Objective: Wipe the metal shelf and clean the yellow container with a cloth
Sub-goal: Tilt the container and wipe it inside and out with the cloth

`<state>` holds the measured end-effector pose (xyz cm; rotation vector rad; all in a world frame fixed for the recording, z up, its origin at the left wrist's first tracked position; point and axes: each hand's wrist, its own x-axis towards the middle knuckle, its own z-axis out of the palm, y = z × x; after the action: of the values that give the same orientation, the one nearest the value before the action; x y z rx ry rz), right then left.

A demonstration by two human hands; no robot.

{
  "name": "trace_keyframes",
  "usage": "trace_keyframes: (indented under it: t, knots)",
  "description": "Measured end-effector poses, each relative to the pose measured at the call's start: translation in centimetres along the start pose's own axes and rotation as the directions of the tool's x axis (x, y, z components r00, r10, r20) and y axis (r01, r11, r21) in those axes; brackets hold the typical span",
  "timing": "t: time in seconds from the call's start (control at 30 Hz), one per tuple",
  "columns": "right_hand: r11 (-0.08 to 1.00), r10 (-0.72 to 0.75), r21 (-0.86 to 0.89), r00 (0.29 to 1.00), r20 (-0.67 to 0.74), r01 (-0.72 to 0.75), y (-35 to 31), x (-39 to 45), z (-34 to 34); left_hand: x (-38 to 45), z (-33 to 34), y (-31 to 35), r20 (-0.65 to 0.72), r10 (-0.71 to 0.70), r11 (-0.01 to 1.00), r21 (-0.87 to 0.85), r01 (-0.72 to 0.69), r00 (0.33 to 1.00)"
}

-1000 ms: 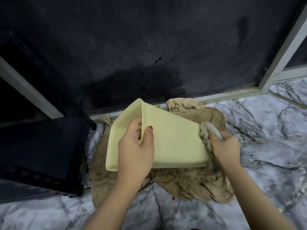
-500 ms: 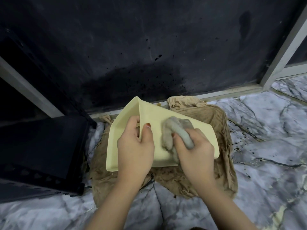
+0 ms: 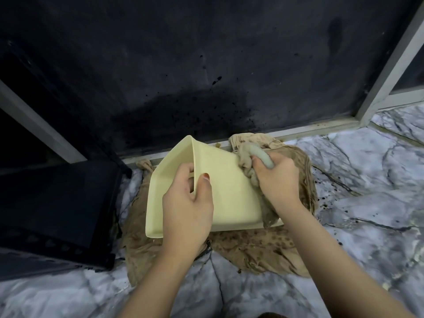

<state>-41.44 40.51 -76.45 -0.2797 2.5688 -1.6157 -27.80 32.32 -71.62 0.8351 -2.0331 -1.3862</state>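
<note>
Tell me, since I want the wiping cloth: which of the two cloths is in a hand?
The greyish cloth, bunched in the right hand against the yellow container. The brown cloth lies spread on the floor underneath.

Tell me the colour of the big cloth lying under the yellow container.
Tan-brown with dark speckled stains, big cloth, head view.

Left hand (image 3: 187, 200) pinching, right hand (image 3: 277, 180) seemingly fisted, forearms converging.

A pale yellow, smooth matt plastic container (image 3: 229, 191) is seen on a crumpled, stained tan cloth (image 3: 263, 249); the grey-veined marble floor (image 3: 367, 203) is glossy.
</note>
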Motion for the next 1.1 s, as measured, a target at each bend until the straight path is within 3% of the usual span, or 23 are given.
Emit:
trace_keyframes:
  t: [0.47,0.67,0.77,0.97,1.1]
  knots:
    - [0.944,0.331,0.079,0.925,-0.187,-0.322,8.6,0.1,-2.9,-0.2,0.8,0.4,-0.017,0.037,0.987,0.154,-0.034,0.999]
    - [0.917,0.389,0.192,0.888,-0.246,-0.349,10.2,-2.6,-3.4,0.6,0.8,1.3,0.211,-0.026,0.990,0.138,-0.004,0.977]
    - [0.919,0.374,0.226,0.892,-0.252,-0.322,10.5,-4.3,-3.5,1.0,0.5,2.0,0.257,-0.041,0.983,0.182,-0.007,0.965]
    - [0.925,0.369,0.208,0.885,-0.283,-0.319,11.2,-6.8,-3.1,0.9,0.2,3.2,0.118,-0.210,0.978,0.022,0.209,0.970]
    - [0.919,0.380,0.237,0.866,-0.324,-0.315,11.1,-8.2,-2.2,1.1,0.0,2.8,0.031,-0.257,0.965,-0.039,0.258,0.966]
